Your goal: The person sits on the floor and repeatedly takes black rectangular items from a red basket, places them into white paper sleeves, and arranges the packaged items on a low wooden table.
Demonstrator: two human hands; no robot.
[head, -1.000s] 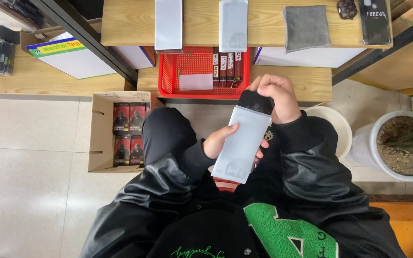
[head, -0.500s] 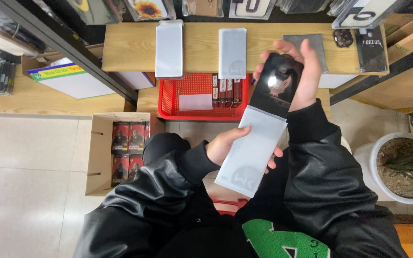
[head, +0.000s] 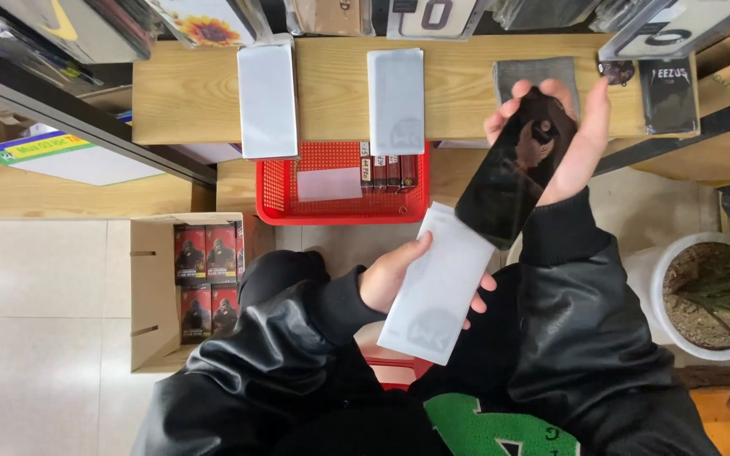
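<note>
The right hand [head: 563, 139] is drawing a glossy black flat piece [head: 513, 169] up out of a pale grey sleeve [head: 441, 287], fingers closed around its upper end, over the wooden shelf [head: 187, 93]. The left hand [head: 399, 274] is gripping the sleeve in front of the torso. The piece looks almost free, so the step in hand seems to be unsheathing; next it needs a straight pull clear while the sleeve is kept steady.

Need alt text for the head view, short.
Right hand draws a glossy black panel from a white sleeve gripped by the left hand, above a red basket beneath a wooden shelf.
</note>
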